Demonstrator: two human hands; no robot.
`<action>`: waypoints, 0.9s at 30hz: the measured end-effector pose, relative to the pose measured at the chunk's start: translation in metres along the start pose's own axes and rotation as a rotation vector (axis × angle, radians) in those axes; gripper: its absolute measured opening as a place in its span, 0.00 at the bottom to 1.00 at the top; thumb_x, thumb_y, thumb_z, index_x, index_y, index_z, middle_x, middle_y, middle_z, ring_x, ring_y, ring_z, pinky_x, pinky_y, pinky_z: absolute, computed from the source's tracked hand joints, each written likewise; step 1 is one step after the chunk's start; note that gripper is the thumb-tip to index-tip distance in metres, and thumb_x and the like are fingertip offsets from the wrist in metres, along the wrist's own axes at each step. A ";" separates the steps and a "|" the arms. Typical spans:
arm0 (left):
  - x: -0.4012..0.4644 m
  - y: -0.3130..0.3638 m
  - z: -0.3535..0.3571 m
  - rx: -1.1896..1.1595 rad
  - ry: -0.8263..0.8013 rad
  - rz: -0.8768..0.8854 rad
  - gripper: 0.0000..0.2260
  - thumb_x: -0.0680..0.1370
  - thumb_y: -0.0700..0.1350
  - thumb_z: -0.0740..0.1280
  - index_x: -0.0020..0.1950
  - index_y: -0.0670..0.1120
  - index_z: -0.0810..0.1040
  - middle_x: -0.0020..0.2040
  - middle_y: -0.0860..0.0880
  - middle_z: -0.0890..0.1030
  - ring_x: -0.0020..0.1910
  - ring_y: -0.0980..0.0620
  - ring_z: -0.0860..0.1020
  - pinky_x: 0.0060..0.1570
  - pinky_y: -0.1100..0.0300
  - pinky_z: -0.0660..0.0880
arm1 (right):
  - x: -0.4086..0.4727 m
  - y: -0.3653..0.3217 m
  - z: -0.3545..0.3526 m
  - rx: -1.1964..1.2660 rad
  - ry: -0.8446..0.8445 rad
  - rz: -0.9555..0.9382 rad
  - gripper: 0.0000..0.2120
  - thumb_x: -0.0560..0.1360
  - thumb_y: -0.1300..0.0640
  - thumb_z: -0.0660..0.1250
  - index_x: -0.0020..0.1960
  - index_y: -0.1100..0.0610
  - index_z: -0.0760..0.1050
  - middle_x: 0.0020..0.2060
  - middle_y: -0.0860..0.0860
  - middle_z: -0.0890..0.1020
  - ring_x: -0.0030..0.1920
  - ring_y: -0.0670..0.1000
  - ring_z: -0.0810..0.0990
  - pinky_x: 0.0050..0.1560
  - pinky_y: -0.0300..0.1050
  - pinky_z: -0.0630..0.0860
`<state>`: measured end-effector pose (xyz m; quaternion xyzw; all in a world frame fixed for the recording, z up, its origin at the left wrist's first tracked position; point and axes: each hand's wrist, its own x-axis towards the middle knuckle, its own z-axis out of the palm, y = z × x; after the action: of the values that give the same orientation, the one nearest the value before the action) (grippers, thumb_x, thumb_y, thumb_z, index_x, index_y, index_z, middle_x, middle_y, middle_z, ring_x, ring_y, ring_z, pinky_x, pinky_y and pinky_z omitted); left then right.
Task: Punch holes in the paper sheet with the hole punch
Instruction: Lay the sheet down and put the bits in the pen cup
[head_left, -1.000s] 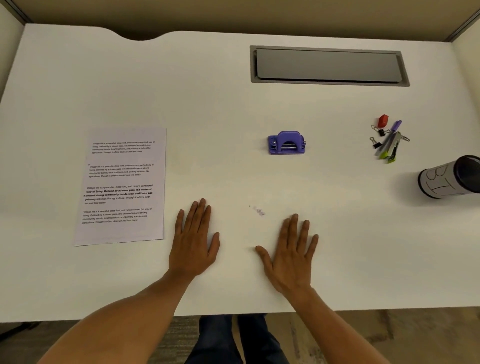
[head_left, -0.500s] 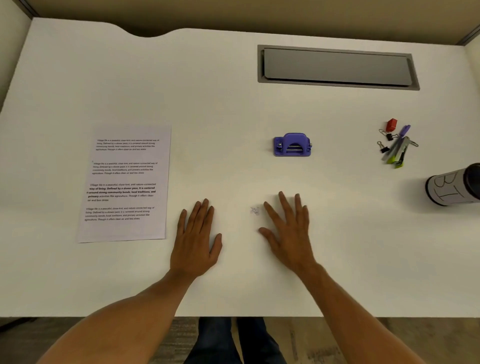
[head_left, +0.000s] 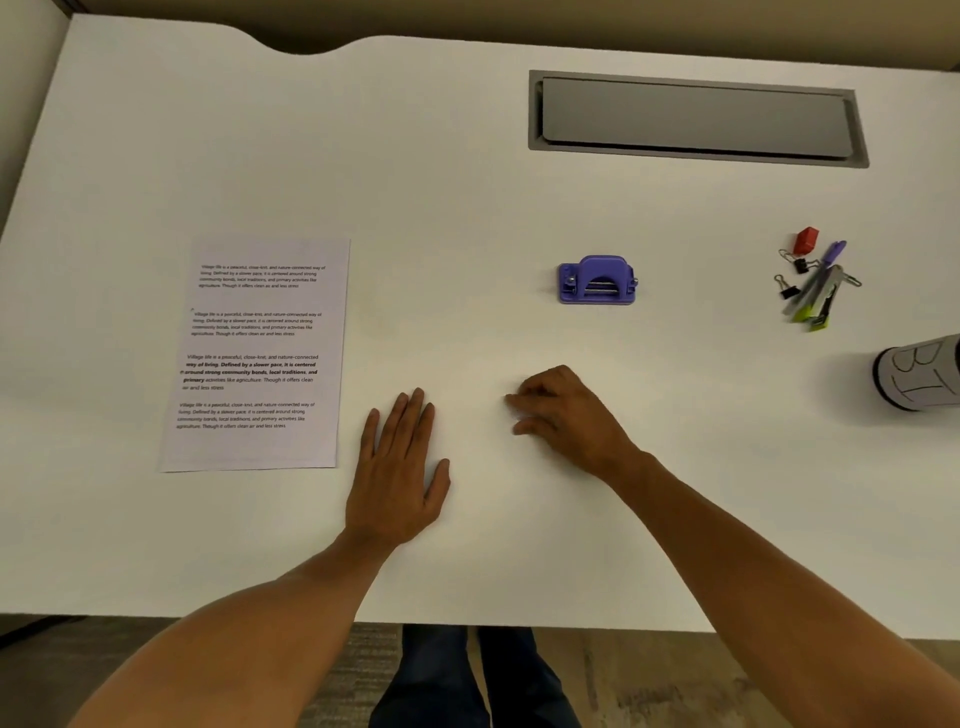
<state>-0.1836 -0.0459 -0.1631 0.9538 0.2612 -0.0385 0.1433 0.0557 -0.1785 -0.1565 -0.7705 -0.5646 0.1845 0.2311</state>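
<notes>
A printed paper sheet (head_left: 260, 358) lies flat on the white desk (head_left: 457, 197), to the left. A small purple hole punch (head_left: 597, 280) stands alone near the desk's middle, well apart from the sheet. My left hand (head_left: 400, 467) rests flat on the desk with straight fingers, just right of the sheet's lower corner. My right hand (head_left: 566, 415) sits on the desk below the punch, its fingers curled down and pointing left. It covers the spot where small specks lay, and nothing shows in its grip.
A grey cable hatch (head_left: 696, 117) is set into the desk's far side. At the right lie binder clips, a red clip and pens in a pile (head_left: 815, 280). A cylinder marked with letters (head_left: 919, 371) lies at the right edge.
My right hand has moved forward and left across the desk and its fingers have curled over the specks. My left hand has stayed flat in place.
</notes>
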 end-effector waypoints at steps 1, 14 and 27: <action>0.000 0.000 0.000 -0.002 -0.001 0.001 0.31 0.80 0.55 0.55 0.79 0.41 0.57 0.81 0.44 0.54 0.81 0.46 0.51 0.77 0.41 0.54 | 0.000 -0.002 0.001 -0.023 -0.001 -0.004 0.15 0.73 0.54 0.75 0.58 0.56 0.84 0.52 0.54 0.82 0.55 0.56 0.78 0.50 0.48 0.79; 0.000 0.000 0.001 -0.007 0.017 0.003 0.31 0.80 0.54 0.57 0.79 0.41 0.58 0.81 0.44 0.55 0.81 0.46 0.51 0.77 0.41 0.54 | -0.044 -0.001 0.002 -0.249 0.218 0.247 0.25 0.77 0.43 0.66 0.67 0.57 0.77 0.55 0.52 0.83 0.53 0.56 0.78 0.52 0.49 0.73; 0.000 0.000 0.000 -0.004 0.020 0.000 0.31 0.79 0.54 0.58 0.79 0.41 0.58 0.81 0.44 0.55 0.81 0.47 0.52 0.78 0.41 0.54 | -0.066 -0.039 0.032 -0.368 -0.036 0.213 0.35 0.80 0.33 0.48 0.81 0.50 0.52 0.81 0.56 0.51 0.80 0.62 0.46 0.77 0.66 0.47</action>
<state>-0.1836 -0.0457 -0.1637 0.9538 0.2628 -0.0284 0.1425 -0.0119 -0.2267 -0.1589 -0.8518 -0.5080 0.1152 0.0555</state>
